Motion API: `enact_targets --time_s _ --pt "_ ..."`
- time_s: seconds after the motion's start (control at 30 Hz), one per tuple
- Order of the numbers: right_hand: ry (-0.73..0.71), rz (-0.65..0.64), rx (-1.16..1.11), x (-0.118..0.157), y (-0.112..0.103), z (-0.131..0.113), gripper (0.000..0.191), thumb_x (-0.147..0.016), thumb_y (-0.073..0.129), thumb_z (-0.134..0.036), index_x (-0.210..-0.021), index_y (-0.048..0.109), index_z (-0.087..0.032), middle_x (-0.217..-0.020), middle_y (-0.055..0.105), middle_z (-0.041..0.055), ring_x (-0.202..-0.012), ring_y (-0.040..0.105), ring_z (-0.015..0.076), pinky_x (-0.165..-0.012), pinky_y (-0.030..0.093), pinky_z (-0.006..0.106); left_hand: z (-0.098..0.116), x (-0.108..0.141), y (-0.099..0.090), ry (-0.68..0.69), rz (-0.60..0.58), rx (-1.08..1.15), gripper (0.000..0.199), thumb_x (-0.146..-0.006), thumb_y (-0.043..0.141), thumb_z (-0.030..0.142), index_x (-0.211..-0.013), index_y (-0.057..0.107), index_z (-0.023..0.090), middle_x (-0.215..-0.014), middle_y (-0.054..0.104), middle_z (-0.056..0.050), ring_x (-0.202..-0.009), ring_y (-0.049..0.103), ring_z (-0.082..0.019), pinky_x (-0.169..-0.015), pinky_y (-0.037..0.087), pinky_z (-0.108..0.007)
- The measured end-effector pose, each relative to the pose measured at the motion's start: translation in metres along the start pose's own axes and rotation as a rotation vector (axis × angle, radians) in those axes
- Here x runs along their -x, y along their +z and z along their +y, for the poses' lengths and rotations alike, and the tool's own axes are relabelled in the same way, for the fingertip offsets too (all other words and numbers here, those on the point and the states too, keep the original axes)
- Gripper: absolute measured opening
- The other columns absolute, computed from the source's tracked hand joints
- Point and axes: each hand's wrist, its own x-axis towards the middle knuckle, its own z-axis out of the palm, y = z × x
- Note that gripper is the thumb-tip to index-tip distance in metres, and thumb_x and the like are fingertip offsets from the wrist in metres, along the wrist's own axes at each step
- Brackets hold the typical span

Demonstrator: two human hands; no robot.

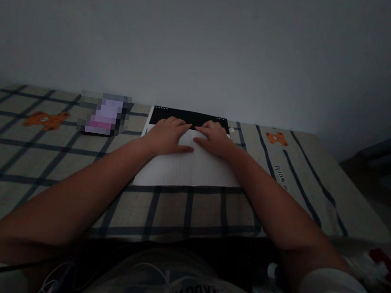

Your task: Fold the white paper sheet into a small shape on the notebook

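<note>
A white sheet of paper [184, 170] lies on the table in front of me, its near edge toward my body. Under its far part shows a dark, flat pad [188, 116] with small light marks along the top edge. My left hand [171, 135] rests on the left side of the sheet, fingers stretched toward the middle and thumb apart. On the right side, my right hand [215, 138] presses down in the same way, fingers extended. The fingertips of both hands nearly meet near the sheet's far edge. Neither hand grips anything that I can see.
A checked cloth [50, 159] with orange bear prints covers the table, which ends against a plain wall [211, 41]. To the left lies a phone [105, 113] with a lit, blurred screen. White cables [54, 277] hang by my lap, and clutter sits below right.
</note>
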Motion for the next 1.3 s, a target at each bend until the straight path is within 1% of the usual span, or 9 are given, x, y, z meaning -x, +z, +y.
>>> enact_targets --time_s 0.17,0.3,0.4,0.5,0.6,0.77,0.93,1.13,1.3 --pt "0.027 0.017 -0.027 -0.007 -0.003 -0.004 0.046 -0.099 0.058 -0.048 -0.137 0.068 -0.025 -0.141 0.061 0.0138 -0.129 0.053 0.0350 -0.105 0.044 0.052 -0.005 -0.004 0.003 0.056 0.092 0.103 0.090 -0.085 0.069 0.066 -0.157 0.047 0.017 -0.143 0.060 -0.016 -0.131 0.053 -0.033 -0.111 0.042 -0.043" --pt "0.080 0.034 -0.137 -0.015 -0.015 -0.005 0.030 -0.094 0.064 -0.033 -0.120 0.073 -0.021 -0.125 0.071 0.0114 -0.119 0.063 0.0295 -0.101 0.048 0.045 -0.002 -0.006 -0.006 0.062 0.134 0.084 0.082 -0.084 0.074 0.053 -0.154 0.050 0.018 -0.141 0.061 -0.015 -0.129 0.054 -0.032 -0.111 0.043 -0.043" --pt "0.087 0.037 -0.262 -0.021 -0.029 -0.008 0.023 -0.093 0.061 -0.025 -0.109 0.075 -0.018 -0.107 0.077 0.0102 -0.094 0.070 0.0226 -0.084 0.053 0.035 -0.001 -0.011 -0.014 0.040 0.139 0.067 0.068 -0.088 0.069 0.045 -0.150 0.056 0.021 -0.139 0.064 -0.013 -0.128 0.057 -0.030 -0.111 0.046 -0.042" --pt "0.092 0.039 -0.301 -0.023 -0.042 -0.015 0.021 -0.089 0.064 -0.023 -0.104 0.077 -0.016 -0.102 0.078 0.0109 -0.089 0.070 0.0217 -0.080 0.052 0.033 -0.003 -0.020 -0.020 0.018 0.121 0.108 0.048 -0.095 0.056 0.045 -0.135 0.069 0.022 -0.126 0.073 -0.011 -0.117 0.066 -0.028 -0.104 0.052 -0.041" --pt "0.100 0.068 -0.308 -0.022 -0.047 -0.022 0.024 -0.092 0.062 -0.026 -0.105 0.078 -0.015 -0.103 0.078 0.0122 -0.091 0.070 0.0228 -0.082 0.051 0.035 -0.002 -0.026 -0.024 -0.082 0.139 0.178 0.041 -0.098 0.045 0.042 -0.113 0.079 0.024 -0.108 0.080 -0.009 -0.099 0.073 -0.026 -0.087 0.057 -0.040" --pt "0.104 0.129 -0.315 -0.014 -0.039 -0.026 0.027 -0.094 0.059 -0.030 -0.106 0.079 -0.017 -0.103 0.078 0.0114 -0.095 0.070 0.0245 -0.085 0.052 0.037 0.010 -0.018 -0.026 -0.192 0.162 0.270 0.039 -0.095 0.047 0.036 -0.111 0.080 0.021 -0.107 0.080 -0.011 -0.096 0.072 -0.026 -0.084 0.057 -0.041" --pt "0.085 0.161 -0.379 -0.012 -0.027 -0.021 0.021 -0.091 0.063 -0.026 -0.100 0.080 -0.016 -0.099 0.078 0.0097 -0.091 0.069 0.0223 -0.082 0.050 0.034 0.014 -0.009 -0.017 -0.290 0.237 0.473 0.034 -0.090 0.052 0.033 -0.101 0.081 0.019 -0.094 0.080 -0.011 -0.088 0.071 -0.026 -0.079 0.054 -0.037" --pt "0.012 0.196 -0.390 -0.012 -0.019 -0.017 0.019 -0.091 0.065 -0.024 -0.099 0.080 -0.017 -0.102 0.077 0.0090 -0.096 0.068 0.0220 -0.087 0.047 0.034 0.008 -0.011 -0.004 -0.249 0.324 0.543 0.023 -0.083 0.062 0.032 -0.090 0.079 0.018 -0.094 0.078 -0.010 -0.084 0.067 -0.023 -0.080 0.051 -0.035" --pt "-0.006 0.199 -0.384 -0.010 -0.016 -0.015 0.018 -0.091 0.064 -0.024 -0.099 0.079 -0.018 -0.105 0.077 0.0094 -0.099 0.067 0.0230 -0.091 0.047 0.035 0.004 -0.012 0.001 -0.213 0.314 0.607 0.023 -0.085 0.058 0.029 -0.087 0.079 0.018 -0.092 0.077 -0.009 -0.083 0.067 -0.022 -0.079 0.050 -0.034"
